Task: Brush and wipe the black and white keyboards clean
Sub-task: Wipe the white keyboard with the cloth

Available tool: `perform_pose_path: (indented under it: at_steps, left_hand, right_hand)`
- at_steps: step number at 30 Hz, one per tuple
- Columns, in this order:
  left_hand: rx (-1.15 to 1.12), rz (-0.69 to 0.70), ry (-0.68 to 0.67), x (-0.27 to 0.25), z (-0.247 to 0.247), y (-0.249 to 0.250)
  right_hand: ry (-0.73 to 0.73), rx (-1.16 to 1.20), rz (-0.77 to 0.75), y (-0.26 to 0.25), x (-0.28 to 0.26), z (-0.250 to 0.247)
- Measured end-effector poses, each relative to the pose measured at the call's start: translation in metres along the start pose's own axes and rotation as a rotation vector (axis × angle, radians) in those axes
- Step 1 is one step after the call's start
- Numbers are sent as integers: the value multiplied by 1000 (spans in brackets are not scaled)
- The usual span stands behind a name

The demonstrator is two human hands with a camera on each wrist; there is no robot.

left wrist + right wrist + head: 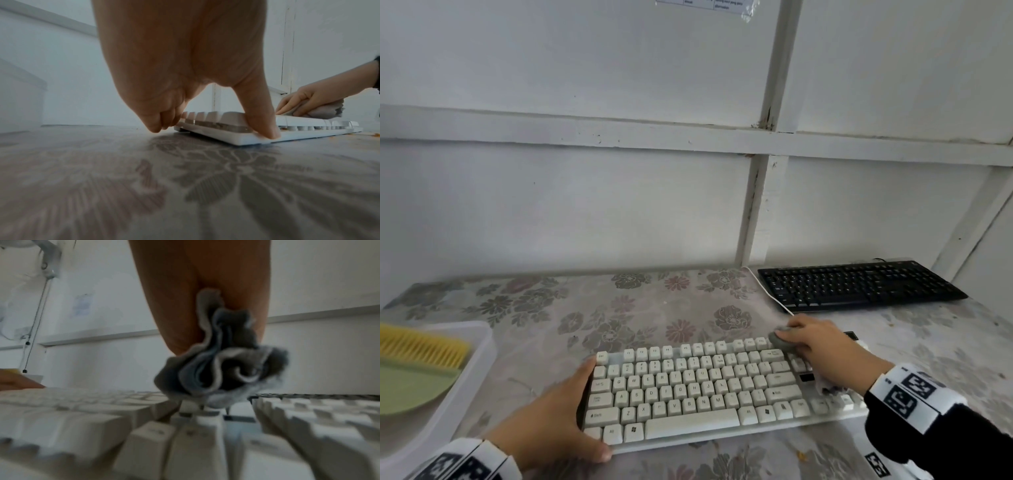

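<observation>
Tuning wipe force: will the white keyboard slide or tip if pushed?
White keyboard probably slides: it lies on smooth floral tablecloth, and the left hand braces it. Tipping seems unlikely; it's low and flat. Likely stiff, fairly light.

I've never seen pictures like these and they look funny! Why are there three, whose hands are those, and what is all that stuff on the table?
They are one person's two hands, cleaning. The person wears three small cameras: one on the head, one on each wrist. So the big picture looks down from the head, and the other two look along each hand, very close up.

On the flowered table lies a white keyboard. The left hand grips its left end, thumb on the front edge, to keep it from sliding. The right hand holds a scrunched-up grey cloth and presses it on the keys at the right end.

Farther back on the right waits a black keyboard. At the left edge, a clear plastic tray holds a brush with yellow bristles and a green dustpan.

The checkered bands on the wrists belong to the camera gear.
</observation>
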State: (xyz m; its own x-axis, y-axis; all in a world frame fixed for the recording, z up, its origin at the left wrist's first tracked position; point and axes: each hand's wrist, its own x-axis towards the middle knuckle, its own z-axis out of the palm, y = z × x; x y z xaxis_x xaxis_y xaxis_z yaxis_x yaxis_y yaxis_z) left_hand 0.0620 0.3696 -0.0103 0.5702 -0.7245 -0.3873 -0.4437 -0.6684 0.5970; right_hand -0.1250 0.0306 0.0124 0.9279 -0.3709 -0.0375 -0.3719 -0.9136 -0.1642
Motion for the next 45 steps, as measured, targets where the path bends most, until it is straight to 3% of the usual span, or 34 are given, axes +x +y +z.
perform_pose_path:
  at_steps: [8, 17, 27, 29, 35, 40, 45]
  left_hand:
    - [9, -7, 8, 0, 0, 0]
    - [2, -7, -16, -2, -2, 1]
    - [-35, -12, -24, -1, 0, -2]
    - [-50, 25, -27, -1, -1, 0]
    - [-68, 63, -33, 0, -2, 10]
    - [-21, 87, 109, 8, 10, -23]
    - [-1, 94, 167, 21, 18, -39]
  right_hand:
    - [38, -59, 253, 52, 8, -16]
    - [-4, -103, 171, 40, -20, -12]
    - [12, -69, 419, 78, -30, -29]
    - [38, -62, 399, 85, -26, -32]
    - [-37, -21, 86, 47, -16, -18]
    - [-33, -88, 217, 69, -24, -15]
    - [-34, -168, 319, 106, -32, -29]
